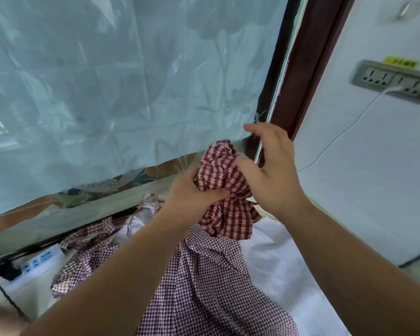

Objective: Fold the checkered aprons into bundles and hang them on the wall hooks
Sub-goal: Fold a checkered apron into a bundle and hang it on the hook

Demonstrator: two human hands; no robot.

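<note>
- Power strip (38,261), white with blue sockets, lies at far left on a pale surface, below a sheer blue-grey curtain (107,81).
- A fine-checked apron (199,282) sprawls unfolded over the white textured cloth (272,267), beneath both forearms.
- The person's left hand (192,192) grips a red-checked apron (223,175), fingers curled round the bunched cloth from below, thumb across its front.
- That bundle is held in the air between the two hands, above the flat apron and in front of the curtain's lower edge.
- The right hand (274,170) meets it from the right, thumb pressed on the cloth and forefinger arched above it. The other fingers are hidden, so its hold cannot be told.
- A dark wooden frame (308,69) rises behind.
- On the white wall at far right sits a double wall socket (393,80) with a white cable (344,132) plugged in.
</note>
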